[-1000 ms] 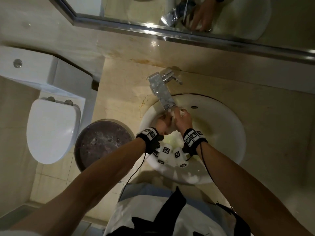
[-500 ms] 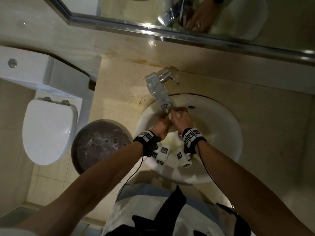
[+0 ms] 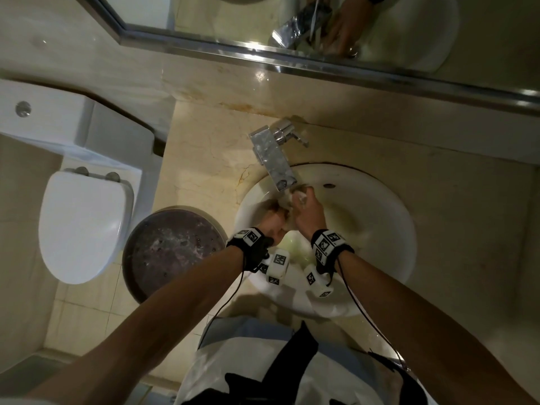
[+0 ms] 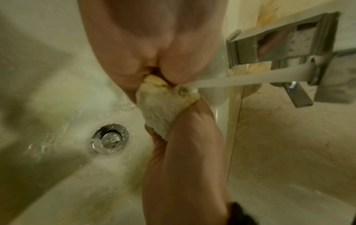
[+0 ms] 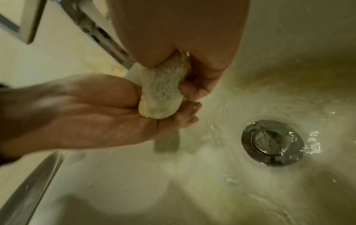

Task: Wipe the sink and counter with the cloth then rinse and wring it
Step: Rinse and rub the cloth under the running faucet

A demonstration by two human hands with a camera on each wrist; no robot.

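Over the last second the cloth [image 4: 165, 109] was kept bunched under the tap's [image 3: 274, 162] stream above the sink [image 3: 380, 229], clamped between left hand [image 3: 274, 220] and right hand [image 3: 309, 214], so rinsing was judged underway, wringing near.

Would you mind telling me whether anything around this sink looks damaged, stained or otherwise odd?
Yes: a rusty orange-brown stain runs along the counter behind the faucet, and the sink basin shows yellowish discolouration. Otherwise nothing seems spilled or broken.

Faucet [image 3: 276, 162] spout close above hands [image 3: 292, 213]
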